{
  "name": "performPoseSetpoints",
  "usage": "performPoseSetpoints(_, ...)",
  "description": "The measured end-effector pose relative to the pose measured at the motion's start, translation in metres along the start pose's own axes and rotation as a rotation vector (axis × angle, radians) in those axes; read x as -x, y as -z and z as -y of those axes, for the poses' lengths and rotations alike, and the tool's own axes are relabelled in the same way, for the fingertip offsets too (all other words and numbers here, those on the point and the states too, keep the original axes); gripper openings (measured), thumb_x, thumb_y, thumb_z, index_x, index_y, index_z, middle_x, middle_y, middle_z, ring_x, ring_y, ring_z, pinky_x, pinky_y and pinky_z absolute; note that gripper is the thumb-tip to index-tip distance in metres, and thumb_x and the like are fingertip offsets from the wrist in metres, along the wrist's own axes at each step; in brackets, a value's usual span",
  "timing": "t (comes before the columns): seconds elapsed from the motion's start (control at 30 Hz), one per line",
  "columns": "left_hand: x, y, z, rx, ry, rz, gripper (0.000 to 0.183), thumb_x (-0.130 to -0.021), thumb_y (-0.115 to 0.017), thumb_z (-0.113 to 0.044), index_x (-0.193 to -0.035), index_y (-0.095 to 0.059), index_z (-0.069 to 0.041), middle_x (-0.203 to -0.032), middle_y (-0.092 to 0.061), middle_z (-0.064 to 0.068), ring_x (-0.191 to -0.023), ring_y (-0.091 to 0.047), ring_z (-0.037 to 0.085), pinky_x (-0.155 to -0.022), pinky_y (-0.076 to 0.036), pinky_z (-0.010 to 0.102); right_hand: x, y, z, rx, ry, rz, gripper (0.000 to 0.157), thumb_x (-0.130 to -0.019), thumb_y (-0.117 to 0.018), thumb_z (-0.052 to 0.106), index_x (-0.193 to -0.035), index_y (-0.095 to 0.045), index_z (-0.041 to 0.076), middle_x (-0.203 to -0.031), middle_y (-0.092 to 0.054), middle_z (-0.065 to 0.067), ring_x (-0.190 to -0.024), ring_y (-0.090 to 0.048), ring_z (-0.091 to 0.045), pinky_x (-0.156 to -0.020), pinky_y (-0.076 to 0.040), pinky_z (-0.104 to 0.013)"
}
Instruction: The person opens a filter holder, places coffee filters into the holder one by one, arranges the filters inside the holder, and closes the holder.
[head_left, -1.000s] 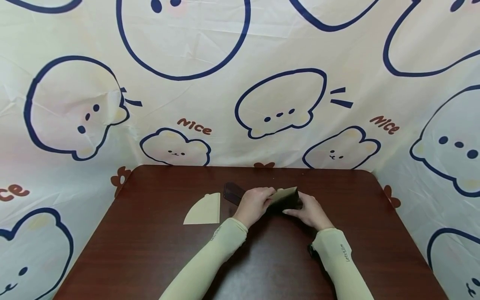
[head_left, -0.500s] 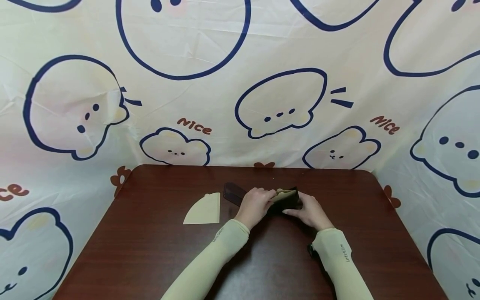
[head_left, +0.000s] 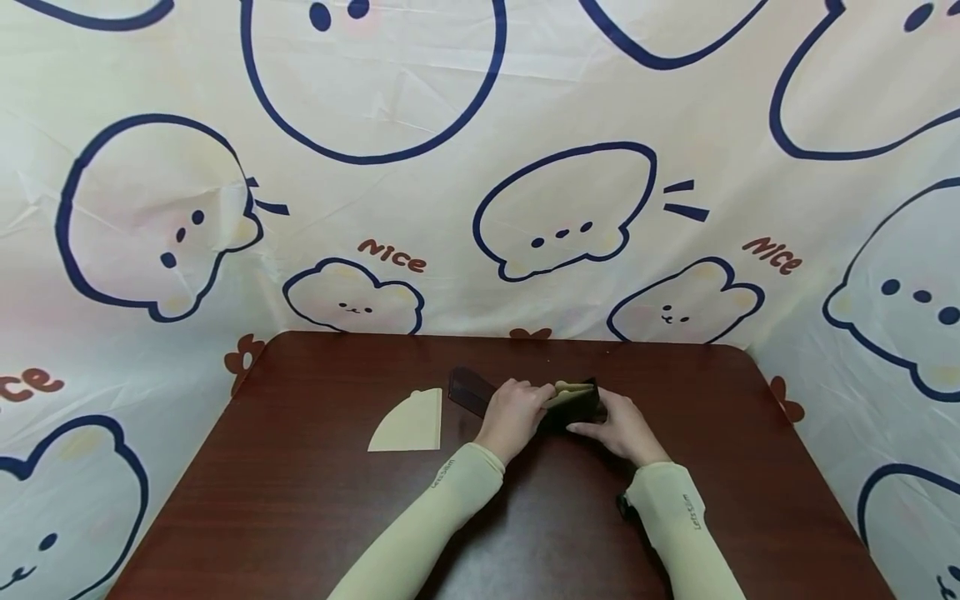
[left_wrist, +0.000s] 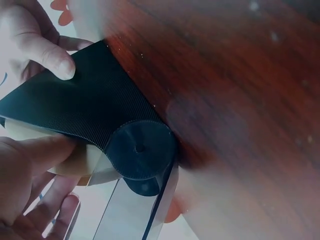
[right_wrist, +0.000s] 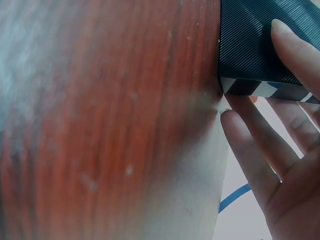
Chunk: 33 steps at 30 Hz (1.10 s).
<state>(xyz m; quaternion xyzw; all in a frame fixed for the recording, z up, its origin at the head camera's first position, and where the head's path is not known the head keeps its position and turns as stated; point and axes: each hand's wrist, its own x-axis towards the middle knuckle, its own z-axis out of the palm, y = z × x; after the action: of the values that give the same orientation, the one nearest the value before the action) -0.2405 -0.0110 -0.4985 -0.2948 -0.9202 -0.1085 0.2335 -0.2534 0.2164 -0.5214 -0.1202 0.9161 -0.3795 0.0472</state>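
Case [head_left: 572, 410]: tipped up on its edge on the table [head_left: 300, 517], between the two hands; its mouth is open, so the opening can be judged done.
Flap [head_left: 469, 392]: swung out to the far left of the case – see-through up close, and apparently joined at the round disc [left_wrist: 147, 161]. Closing is yet to be done, if it is wanted.
Sheets [head_left: 573, 388]: seen partly in the mouth, their pale edges showing (how many cannot be told). They are neither wholly out nor fully tucked down.
Left hand [head_left: 513, 417]: clamped on the sheets at the mouth, thumb to one side and fingers to the other.
Right hand [head_left: 624, 427]: clamped on the case at its outer end, thumb laid on the ribbed face and fingers behind.
Loose sheet [head_left: 408, 422]: laid flat on the table left of the flap, touched by neither hand – whether it was taken out or is to be put in cannot be told. The work is judged to be midway.
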Motion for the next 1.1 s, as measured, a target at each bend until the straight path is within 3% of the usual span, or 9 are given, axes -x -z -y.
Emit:
performPoseSetpoints(0.3,-0.0005,0.0007,-0.0009,-0.001,0.015,0.027,0.018,-0.091,-0.081,-0.019,-0.107,-0.073,-0.022,-0.093,-0.078,-0.01,-0.083,-0.07,0.011,-0.079,-0.055,0.028,0.0011,-0.0007,-0.0014,-0.012,0.011,-0.005,0.051,-0.083,-0.089,0.029,-0.128,-0.068,0.018,-0.121,-0.074,-0.006,-0.108,-0.071,-0.024,-0.097,-0.056,-0.05)
performPoseSetpoints(0.67,-0.0019,0.0071,0.0019,0.191,0.055,-0.02,0.012,-0.098,-0.073,-0.015,-0.109,-0.071,-0.019,-0.103,-0.075,-0.007,-0.094,-0.07,0.011,-0.086,-0.057,0.03,0.0004,-0.0011,-0.0031,0.009,0.011,-0.014,0.051,-0.083,-0.089,0.033,-0.127,-0.069,0.018,-0.117,-0.074,-0.004,-0.106,-0.071,-0.023,-0.092,-0.057,-0.048)
performPoseSetpoints(1.1,-0.0008,0.0058,0.0022,0.196,0.04,-0.038,0.016,-0.097,-0.073,-0.012,-0.111,-0.07,-0.018,-0.104,-0.072,-0.005,-0.096,-0.068,0.013,-0.085,-0.057,0.031,0.0004,0.0007,-0.001,0.031,0.002,0.003,0.055,-0.083,-0.088,0.035,-0.131,-0.067,0.018,-0.12,-0.073,-0.004,-0.106,-0.07,-0.023,-0.092,-0.057,-0.048)
